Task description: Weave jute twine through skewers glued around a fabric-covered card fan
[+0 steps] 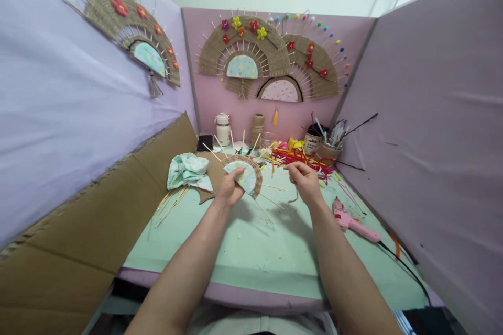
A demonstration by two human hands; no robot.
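Observation:
My left hand (231,188) is closed on a small half-round fan (247,177), its thumb lying over the pale green fabric centre. A woven twine band (257,170) edges the fabric, and thin wooden sticks (270,198) radiate out from it. To the right, my right hand (304,180) pinches a length of brown twine (294,196), whose loose end dangles below the fingers. The hands are apart, both above the green tabletop. Whether the pinched twine runs across to the fan is too fine to make out.
Crumpled green fabric (188,171), loose sticks (173,201) and cut cardboard (210,159) lie left. A pink glue gun (356,225) with a black cord lies right. Behind are a twine spool (257,128), a white bottle (222,130), red and yellow strips (302,156) and finished fans (245,36).

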